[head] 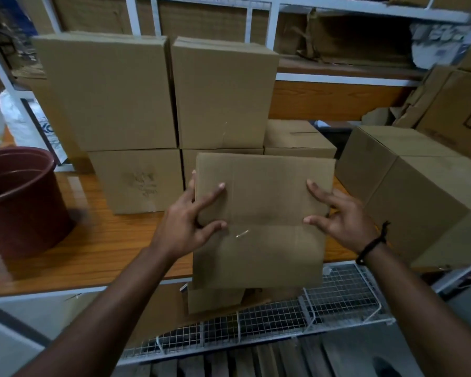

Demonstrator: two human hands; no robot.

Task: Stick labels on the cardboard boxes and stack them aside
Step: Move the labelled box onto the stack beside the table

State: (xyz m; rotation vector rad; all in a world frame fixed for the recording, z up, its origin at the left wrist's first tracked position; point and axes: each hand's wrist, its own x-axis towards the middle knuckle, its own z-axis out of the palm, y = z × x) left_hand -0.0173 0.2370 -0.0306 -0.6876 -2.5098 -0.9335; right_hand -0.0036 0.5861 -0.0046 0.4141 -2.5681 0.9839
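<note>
Head view shows a held box, plain brown corrugated cardboard, lifted in front of the person over the near edge of a wooden table. Two of its faces show: an upper face crossed by a faint vertical fold line, and a lower face that meets it along a horizontal crease. A small pale scuff sits on the lower face just below that crease. The cardboard looks clean and its edges are straight.

The left hand grips the box's left edge, with one finger laid out straight across the upper face, another curled in at the crease, and the rest wrapped behind the edge. The right hand grips the right edge the same way, two fingertips pressed on the face and the others curled around the side. A black cord bracelet circles the right wrist.

Behind the held box, stacked boxes of the same brown cardboard stand on the table two wide and two high, closed. A lower box sits to their right, and a larger box stands at the table's right end. A dark red bucket rests on the table at the left. Below the table edge a white wire mesh shelf holds more cardboard.
</note>
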